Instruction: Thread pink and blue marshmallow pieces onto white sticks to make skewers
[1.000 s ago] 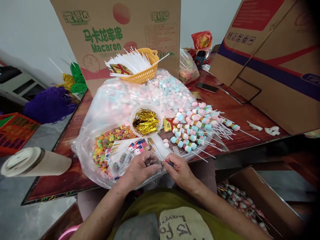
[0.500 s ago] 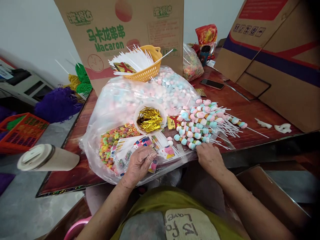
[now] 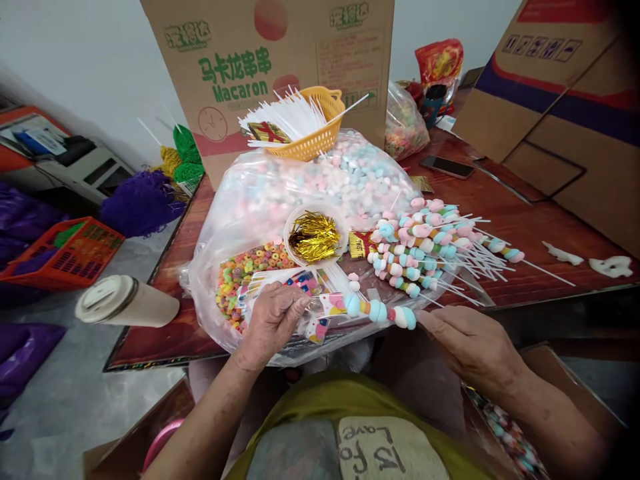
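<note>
My left hand pinches a small clear printed bag between thumb and fingers. My right hand grips the right end of a marshmallow skewer, with pastel marshmallows and coloured rings threaded along it. The skewer lies level between my hands. Its left end meets the bag, and I cannot tell how far inside it is. More printed bags lie beneath my left hand. Beyond my right hand is a pile of marshmallow skewers, their white sticks pointing right. Gold twist ties fill a round tub in the middle.
A large plastic bag of marshmallows carries a yellow basket of white sticks. Coloured cereal rings lie left. A lidded cup stands near the table's left edge; a phone and carton are right.
My right hand has left the pile and come nearer with a marshmallow skewer, now up against the printed bag. My left hand still pinches. The whole view has shifted slightly.
</note>
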`<state>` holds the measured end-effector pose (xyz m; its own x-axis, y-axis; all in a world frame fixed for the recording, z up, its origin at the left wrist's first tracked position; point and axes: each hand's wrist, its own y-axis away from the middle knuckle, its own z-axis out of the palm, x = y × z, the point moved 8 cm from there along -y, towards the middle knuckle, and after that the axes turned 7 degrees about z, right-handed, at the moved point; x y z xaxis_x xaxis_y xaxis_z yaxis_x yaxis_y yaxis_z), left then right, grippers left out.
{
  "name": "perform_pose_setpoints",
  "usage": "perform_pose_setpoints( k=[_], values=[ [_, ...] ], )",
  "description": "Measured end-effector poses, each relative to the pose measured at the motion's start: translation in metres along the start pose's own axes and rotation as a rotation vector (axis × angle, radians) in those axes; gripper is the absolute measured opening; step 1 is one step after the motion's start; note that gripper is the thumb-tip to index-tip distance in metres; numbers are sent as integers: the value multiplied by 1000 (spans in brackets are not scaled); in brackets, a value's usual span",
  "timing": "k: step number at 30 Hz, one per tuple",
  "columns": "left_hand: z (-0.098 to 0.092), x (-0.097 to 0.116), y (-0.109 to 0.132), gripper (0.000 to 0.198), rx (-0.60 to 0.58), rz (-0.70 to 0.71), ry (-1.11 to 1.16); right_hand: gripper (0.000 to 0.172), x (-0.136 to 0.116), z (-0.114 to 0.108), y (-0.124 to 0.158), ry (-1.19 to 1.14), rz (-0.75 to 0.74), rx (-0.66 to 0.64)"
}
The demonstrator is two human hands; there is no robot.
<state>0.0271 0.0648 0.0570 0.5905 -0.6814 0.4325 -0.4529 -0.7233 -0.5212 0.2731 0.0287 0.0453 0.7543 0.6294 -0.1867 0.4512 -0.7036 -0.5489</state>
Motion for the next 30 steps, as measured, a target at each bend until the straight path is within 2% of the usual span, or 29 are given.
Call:
perform_pose_setpoints(
  k=[5,8,11,13,16,17,21,23,27,30],
  values=[
    [15,16,-12,27,-188,173,-149,26,-2,7,-9,-178,-4,-195],
    [19,20,-17,30,-208,205,-184,24,-6,13,-17,-309,8,-290],
    [24,19,-15,33,-231,207,-132,23,-3,21,-21,-345,53,-325],
    [27,12,-13,42,-266,145,-100,23,1,26,-23,-340,93,-315],
    [36,3,-10,72,-396,35,-61,24,3,31,-25,-329,99,-302],
    [40,1,-9,72,-459,-7,-42,24,0,32,-27,-316,80,-308],
    [63,-1,-7,46,-729,-223,138,25,-18,31,-38,-201,-98,-306],
    [75,2,-6,44,-825,-288,236,26,-28,29,-45,-128,-187,-286],
    [89,3,-1,43,-920,-424,381,26,-35,29,-58,-28,-296,-293],
    [83,-1,-2,46,-893,-469,406,25,-36,25,-62,-28,-342,-281]
  ],
)
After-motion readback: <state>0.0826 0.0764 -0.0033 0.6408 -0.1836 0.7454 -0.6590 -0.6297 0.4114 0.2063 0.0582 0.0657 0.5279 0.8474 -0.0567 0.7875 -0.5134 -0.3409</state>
